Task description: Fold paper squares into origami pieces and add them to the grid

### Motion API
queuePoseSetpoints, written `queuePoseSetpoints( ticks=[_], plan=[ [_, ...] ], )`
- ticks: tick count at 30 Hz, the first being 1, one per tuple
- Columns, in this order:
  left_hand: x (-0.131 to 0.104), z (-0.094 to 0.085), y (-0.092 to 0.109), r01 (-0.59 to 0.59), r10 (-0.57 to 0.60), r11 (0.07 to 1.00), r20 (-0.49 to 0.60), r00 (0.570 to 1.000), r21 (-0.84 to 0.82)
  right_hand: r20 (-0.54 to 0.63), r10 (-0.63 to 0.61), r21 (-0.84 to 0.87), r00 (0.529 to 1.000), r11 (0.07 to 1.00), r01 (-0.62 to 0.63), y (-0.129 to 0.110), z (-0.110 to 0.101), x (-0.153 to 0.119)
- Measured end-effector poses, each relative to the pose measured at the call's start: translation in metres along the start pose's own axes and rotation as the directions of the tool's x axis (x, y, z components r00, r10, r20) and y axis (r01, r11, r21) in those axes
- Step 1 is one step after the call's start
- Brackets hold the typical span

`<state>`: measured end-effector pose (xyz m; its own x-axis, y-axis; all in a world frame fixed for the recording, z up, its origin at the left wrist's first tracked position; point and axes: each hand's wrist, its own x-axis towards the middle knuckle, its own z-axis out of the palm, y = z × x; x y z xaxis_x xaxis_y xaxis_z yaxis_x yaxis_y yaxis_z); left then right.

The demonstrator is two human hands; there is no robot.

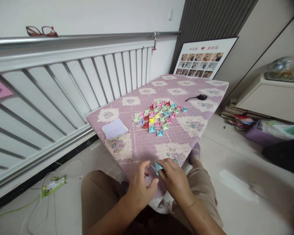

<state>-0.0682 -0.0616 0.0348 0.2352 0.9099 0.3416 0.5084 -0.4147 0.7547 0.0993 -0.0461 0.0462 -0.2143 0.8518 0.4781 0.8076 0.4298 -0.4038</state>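
Near the close corner of the table, my right hand (172,176) grips a light blue folded paper piece (156,167) with pointed tips. Just left of it is my left hand (140,184), its thumb and fingers curved apart with nothing between them. Beyond both hands, several small folded paper pieces (157,115) in green, pink, red, yellow and blue stand in rows on the cloth. A stack of square paper sheets (115,129), lilac on top, lies toward the table's left edge.
The table has a pink flowered cloth (147,143). A black object with a cord (202,97) lies at its right. A photo board (203,58) stands behind. A white radiator (88,78) runs along the left, with glasses (42,31) on the pipe above. A power strip (54,186) is on the floor.
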Motion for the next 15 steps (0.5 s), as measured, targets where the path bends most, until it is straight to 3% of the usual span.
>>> queuePoseSetpoints(
  ticks=[2,5,9,15],
  plan=[
    [-0.002,0.008,0.007,0.171,-0.164,0.973,0.059,0.985,-0.156,-0.021,-0.05,-0.036,0.999,0.998,0.049,0.0,0.0,-0.003],
    [-0.003,0.018,0.016,0.321,-0.283,0.874,0.153,0.947,-0.366,-0.054,-0.115,-0.073,0.992,0.991,0.111,0.0,0.0,-0.007],
    [-0.005,0.026,0.02,0.377,-0.354,0.744,0.153,0.923,-0.552,-0.112,-0.142,-0.078,0.983,0.988,0.134,-0.001,0.001,-0.009],
    [-0.001,0.03,0.02,0.438,-0.46,0.619,0.152,0.875,-0.652,-0.126,-0.113,-0.061,0.986,0.992,0.106,-0.002,0.005,-0.009]
  ],
)
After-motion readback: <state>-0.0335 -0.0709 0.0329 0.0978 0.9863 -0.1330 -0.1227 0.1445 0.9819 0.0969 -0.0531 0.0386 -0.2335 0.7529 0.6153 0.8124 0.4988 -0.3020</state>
